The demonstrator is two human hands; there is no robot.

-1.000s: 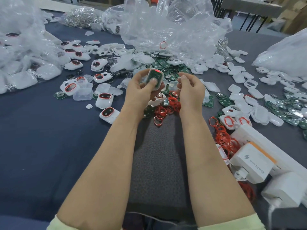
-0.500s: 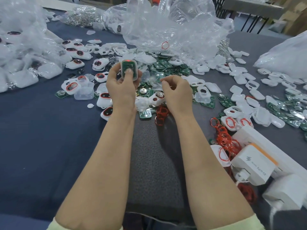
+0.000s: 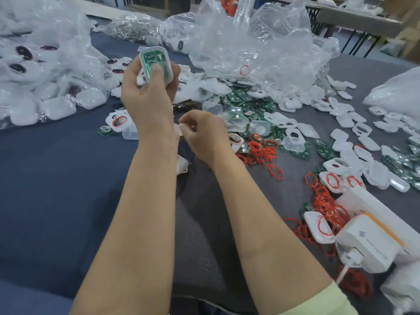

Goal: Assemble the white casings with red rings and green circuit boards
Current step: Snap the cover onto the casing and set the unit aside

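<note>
Left hand [image 3: 147,98] clamped 1 boarded casing [image 3: 155,63]; right hand [image 3: 204,133] curled, contents unclear; many loose casings [image 3: 345,120] beside the plastic bag [image 3: 261,48] awaited assembly.

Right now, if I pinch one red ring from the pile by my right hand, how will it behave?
The red rings lie in bent, uneven loops, so one would likely flop rather than hold shape. They overlap in a tangle, so neighbours may lift with it. Thin as they look, probably very light.
</note>
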